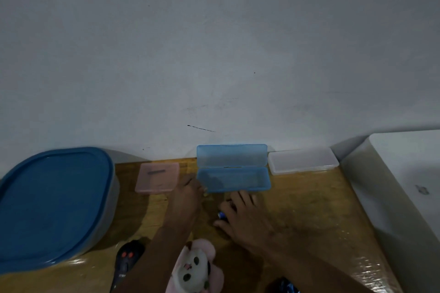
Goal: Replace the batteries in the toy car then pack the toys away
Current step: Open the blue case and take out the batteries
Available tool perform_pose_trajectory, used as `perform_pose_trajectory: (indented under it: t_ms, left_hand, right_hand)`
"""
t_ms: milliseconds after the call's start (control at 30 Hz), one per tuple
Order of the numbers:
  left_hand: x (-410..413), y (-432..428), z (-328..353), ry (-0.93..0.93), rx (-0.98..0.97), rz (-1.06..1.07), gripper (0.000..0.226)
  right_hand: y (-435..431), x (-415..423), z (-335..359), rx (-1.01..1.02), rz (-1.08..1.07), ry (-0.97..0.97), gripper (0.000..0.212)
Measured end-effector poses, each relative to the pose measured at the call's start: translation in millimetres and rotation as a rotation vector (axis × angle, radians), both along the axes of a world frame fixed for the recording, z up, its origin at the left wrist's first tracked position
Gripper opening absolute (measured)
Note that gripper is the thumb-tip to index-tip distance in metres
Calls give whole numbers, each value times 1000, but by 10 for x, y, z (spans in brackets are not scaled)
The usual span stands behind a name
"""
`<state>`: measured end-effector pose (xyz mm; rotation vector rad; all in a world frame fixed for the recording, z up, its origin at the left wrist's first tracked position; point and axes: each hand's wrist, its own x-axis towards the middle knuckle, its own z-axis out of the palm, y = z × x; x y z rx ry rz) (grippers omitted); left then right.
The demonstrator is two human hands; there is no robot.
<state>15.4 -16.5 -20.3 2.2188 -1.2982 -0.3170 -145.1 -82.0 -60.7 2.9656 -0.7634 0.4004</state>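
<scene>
Two hands meet the open blue case (233, 178) lying just beyond them. Our left hand (188, 197) lays straight fingers on its near corner, likely steadying it. Our right hand (240, 216) spreads over a battery (221, 215) beside its thumb; we cannot tell if it grips.

Looks like a home room: film-covered wooden desk (309, 209) against scuffed plain white wall (214, 43), pink plush panda toy (194, 269), blue-lidded plastic storage tub (54, 197).
</scene>
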Motion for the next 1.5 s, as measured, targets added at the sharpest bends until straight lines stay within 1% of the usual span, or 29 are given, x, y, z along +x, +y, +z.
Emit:
perform_pose_trajectory:
  t_ms: [33,100,167,233,400,633,767,867,1033,1100,1167,1200,1233,1300,1367,1433,1500]
  left_hand:
    - [-14,19,4,13,-11,-7,13]
    - [-13,50,-36,0,-32,-38,8]
    - [4,73,-81,-9,-59,-26,4]
    - [12,86,-92,8,-73,-14,4]
    - [12,78,-77,56,-82,25,20]
    - [5,74,-117,32,-79,17,19]
    - [-2,76,-98,66,-56,16,23]
    - [-1,63,-48,79,2,14,27]
    - [-39,23,80,104,94,53,32]
    - [-83,16,107,97,110,67,31]
    - [-128,4,158,95,135,73,30]
    - [-143,-7,181,97,148,75,30]
    - [-153,-20,197,91,154,82,29]
    - [-176,-35,231,103,170,108,29]
    - [-154,-60,208,111,152,126,31]
    - [-99,-107,188,113,155,144,40]
    - [-47,-167,191,143,173,130,58]
  right_hand:
    - [13,-8,-6,17,6,-4,32]
    - [26,-13,-7,49,9,-11,30]
    - [19,-12,8,45,9,4,29]
    - [17,-22,26,46,22,18,28]
    - [18,-87,65,107,21,84,29]
    - [-25,-188,165,192,69,157,35]
    - [-27,-226,276,222,26,170,38]
    - [-31,-242,368,333,-17,227,46]
    - [-105,-318,384,366,-87,228,42]
    - [-119,-362,421,367,-69,246,51]
    - [-130,-404,507,424,-71,279,68]
    - [-131,-419,558,445,-93,260,73]
    - [-151,-433,597,447,-109,202,71]
    - [-252,-425,657,479,-160,102,53]
    - [-387,-370,698,566,-247,-1,49]
    - [-560,-297,691,638,-358,-114,50]
    - [-713,-222,700,705,-447,-157,53]
